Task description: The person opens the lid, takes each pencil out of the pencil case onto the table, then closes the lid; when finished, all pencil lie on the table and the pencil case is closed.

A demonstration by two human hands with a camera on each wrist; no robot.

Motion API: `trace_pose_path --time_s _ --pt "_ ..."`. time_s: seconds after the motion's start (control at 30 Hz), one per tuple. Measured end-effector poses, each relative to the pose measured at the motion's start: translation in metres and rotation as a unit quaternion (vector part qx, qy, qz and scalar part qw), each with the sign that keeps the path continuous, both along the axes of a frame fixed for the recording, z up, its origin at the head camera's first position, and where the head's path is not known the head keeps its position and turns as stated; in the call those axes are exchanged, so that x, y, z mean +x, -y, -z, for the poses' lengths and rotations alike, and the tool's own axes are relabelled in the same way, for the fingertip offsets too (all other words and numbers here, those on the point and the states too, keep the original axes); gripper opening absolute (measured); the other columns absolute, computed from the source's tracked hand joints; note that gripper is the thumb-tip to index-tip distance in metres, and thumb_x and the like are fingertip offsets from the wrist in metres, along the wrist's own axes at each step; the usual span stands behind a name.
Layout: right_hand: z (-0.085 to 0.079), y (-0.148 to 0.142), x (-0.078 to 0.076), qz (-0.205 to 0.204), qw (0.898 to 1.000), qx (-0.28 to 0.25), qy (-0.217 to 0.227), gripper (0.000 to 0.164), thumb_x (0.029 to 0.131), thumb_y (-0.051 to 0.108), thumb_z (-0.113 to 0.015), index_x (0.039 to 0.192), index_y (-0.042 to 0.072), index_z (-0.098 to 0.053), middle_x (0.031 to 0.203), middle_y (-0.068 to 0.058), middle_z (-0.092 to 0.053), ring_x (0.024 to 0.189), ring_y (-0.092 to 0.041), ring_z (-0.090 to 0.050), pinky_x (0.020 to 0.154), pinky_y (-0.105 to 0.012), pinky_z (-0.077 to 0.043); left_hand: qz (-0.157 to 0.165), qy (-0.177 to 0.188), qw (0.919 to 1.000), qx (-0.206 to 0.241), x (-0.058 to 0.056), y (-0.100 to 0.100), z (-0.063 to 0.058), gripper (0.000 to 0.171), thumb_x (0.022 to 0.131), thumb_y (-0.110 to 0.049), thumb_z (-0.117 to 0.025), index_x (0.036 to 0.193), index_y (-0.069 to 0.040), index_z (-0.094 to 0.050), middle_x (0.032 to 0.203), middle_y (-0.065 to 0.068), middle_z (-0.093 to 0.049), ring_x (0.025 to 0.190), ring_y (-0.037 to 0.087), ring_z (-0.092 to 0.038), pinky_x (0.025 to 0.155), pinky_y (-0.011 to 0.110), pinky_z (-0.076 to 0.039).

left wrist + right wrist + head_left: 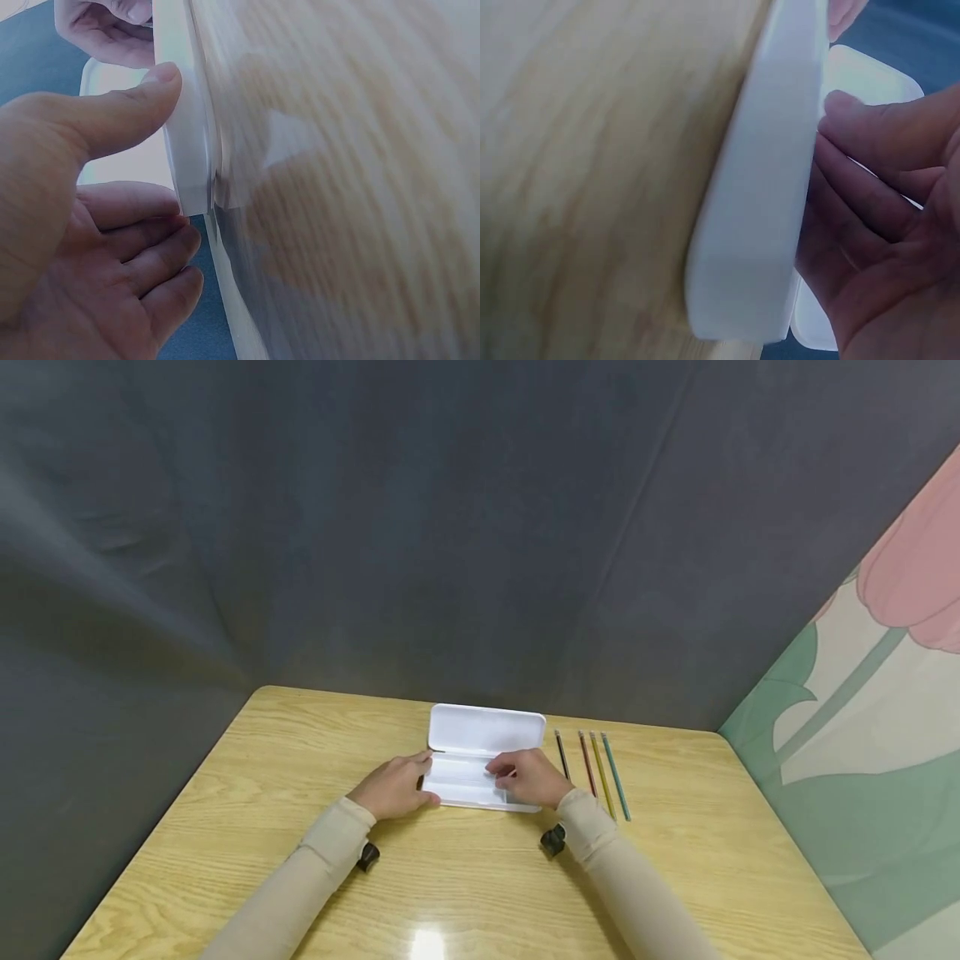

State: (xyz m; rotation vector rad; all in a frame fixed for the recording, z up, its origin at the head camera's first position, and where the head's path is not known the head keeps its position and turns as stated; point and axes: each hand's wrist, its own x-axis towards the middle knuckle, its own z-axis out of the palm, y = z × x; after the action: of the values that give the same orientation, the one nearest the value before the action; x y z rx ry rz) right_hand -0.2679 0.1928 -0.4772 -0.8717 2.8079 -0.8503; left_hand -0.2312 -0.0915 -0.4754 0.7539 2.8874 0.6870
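A white pencil case [459, 768] lies on the table with its hinged lid [486, 728] raised at the back. My left hand [393, 787] grips its left end; in the left wrist view the thumb [142, 105] lies on the front wall and the other fingers are around the end. Over the right half of the case is my right hand [534, 777], its fingers bent down into the tray. The right wrist view shows those fingers [866, 191] behind the front wall [757, 187], their tips partly hidden; I cannot tell whether they pinch anything.
Several pencils, black [562, 754], red [588, 763], yellow [602, 777] and teal [617, 777], lie side by side right of the case. A dark curtain [480, 527] hangs behind the wooden table [465, 885], and a floral cloth [862, 735] hangs at the right.
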Motion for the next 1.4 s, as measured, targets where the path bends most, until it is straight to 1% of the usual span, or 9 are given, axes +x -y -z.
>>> trace_pose_path --time_s 0.13,0.3,0.43,0.53,0.67,0.93,1.17,1.3,1.4 --pt "-0.006 0.003 -0.001 -0.016 1.0 0.009 0.005 0.018 0.088 0.0 -0.071 0.1 0.01 -0.079 0.093 0.001 -0.078 0.086 -0.01 -0.071 0.077 -0.024 -0.059 -0.005 -0.006 1.0 0.001 0.0 0.0 0.001 0.074 0.09 -0.043 -0.076 0.145 0.001 -0.053 0.157 0.017 -0.046 0.141 0.035 -0.052 0.114 0.044 -0.049" --pt "-0.009 0.004 -0.006 -0.03 0.998 0.029 0.047 0.02 0.09 -0.001 -0.07 0.097 0.016 -0.078 0.092 0.006 -0.077 0.086 -0.005 -0.068 0.078 -0.021 -0.057 -0.004 -0.003 1.0 0.007 0.0 0.0 0.002 0.074 0.089 -0.042 -0.077 0.145 0.001 -0.053 0.157 0.017 -0.047 0.14 0.034 -0.052 0.114 0.044 -0.049" --pt "-0.011 0.005 -0.01 -0.059 0.996 0.03 0.066 0.024 0.089 -0.007 -0.068 0.096 0.013 -0.078 0.09 0.002 -0.076 0.083 -0.005 -0.066 0.075 -0.019 -0.056 -0.004 -0.001 1.0 0.004 0.001 -0.001 0.002 0.074 0.089 -0.041 -0.077 0.145 0.001 -0.053 0.156 0.018 -0.047 0.14 0.034 -0.052 0.114 0.043 -0.049" --pt "-0.012 0.006 -0.012 -0.073 0.994 0.037 0.068 0.025 0.088 -0.008 -0.066 0.096 0.012 -0.078 0.088 0.001 -0.075 0.081 -0.005 -0.065 0.073 -0.017 -0.055 -0.006 0.001 1.0 0.003 0.001 -0.001 0.001 0.074 0.089 -0.04 -0.078 0.145 0.002 -0.053 0.156 0.018 -0.048 0.14 0.034 -0.053 0.113 0.044 -0.05" --pt "-0.012 0.007 -0.012 -0.066 0.994 0.044 0.069 0.027 0.089 -0.008 -0.064 0.097 0.014 -0.078 0.09 0.003 -0.076 0.082 -0.003 -0.064 0.075 -0.016 -0.054 -0.006 0.002 1.0 0.0 0.001 -0.001 0.002 0.074 0.089 -0.041 -0.077 0.145 0.001 -0.054 0.156 0.016 -0.048 0.139 0.034 -0.053 0.113 0.043 -0.05" --pt "-0.014 0.006 -0.009 -0.049 0.996 0.02 0.068 0.024 0.088 -0.007 -0.069 0.095 0.014 -0.079 0.09 0.003 -0.076 0.079 -0.002 -0.063 0.073 -0.016 -0.054 -0.006 0.009 0.9999 0.005 0.0 0.0 0.002 0.073 0.089 -0.042 -0.077 0.145 -0.001 -0.053 0.158 0.015 -0.046 0.141 0.034 -0.051 0.114 0.043 -0.049" --pt "-0.027 0.001 -0.004 -0.031 0.997 0.002 0.067 0.025 0.089 -0.006 -0.069 0.1 0.014 -0.079 0.094 0.001 -0.077 0.08 -0.005 -0.065 0.072 -0.019 -0.056 -0.006 0.016 0.9998 0.004 0.0 0.001 0.0 0.075 0.089 -0.044 -0.075 0.146 -0.002 -0.053 0.16 0.014 -0.044 0.143 0.034 -0.049 0.116 0.044 -0.047" --pt "-0.034 -0.01 0.005 -0.008 0.998 -0.034 0.06 0.026 0.091 -0.004 -0.067 0.105 0.015 -0.078 0.095 0.0 -0.076 0.083 -0.007 -0.065 0.074 -0.021 -0.056 -0.002 0.019 0.9998 0.002 0.0 0.001 0.0 0.076 0.089 -0.045 -0.075 0.146 -0.002 -0.053 0.16 0.014 -0.043 0.143 0.034 -0.049 0.115 0.044 -0.048" --pt "-0.041 -0.025 0.013 0.026 0.993 -0.092 0.063 0.027 0.093 -0.002 -0.065 0.111 0.013 -0.076 0.097 -0.006 -0.074 0.086 -0.012 -0.065 0.075 -0.022 -0.057 -0.003 0.024 0.9997 0.005 0.0 0.002 0.0 0.075 0.089 -0.045 -0.075 0.146 -0.001 -0.053 0.161 0.013 -0.042 0.143 0.034 -0.049 0.115 0.045 -0.047"
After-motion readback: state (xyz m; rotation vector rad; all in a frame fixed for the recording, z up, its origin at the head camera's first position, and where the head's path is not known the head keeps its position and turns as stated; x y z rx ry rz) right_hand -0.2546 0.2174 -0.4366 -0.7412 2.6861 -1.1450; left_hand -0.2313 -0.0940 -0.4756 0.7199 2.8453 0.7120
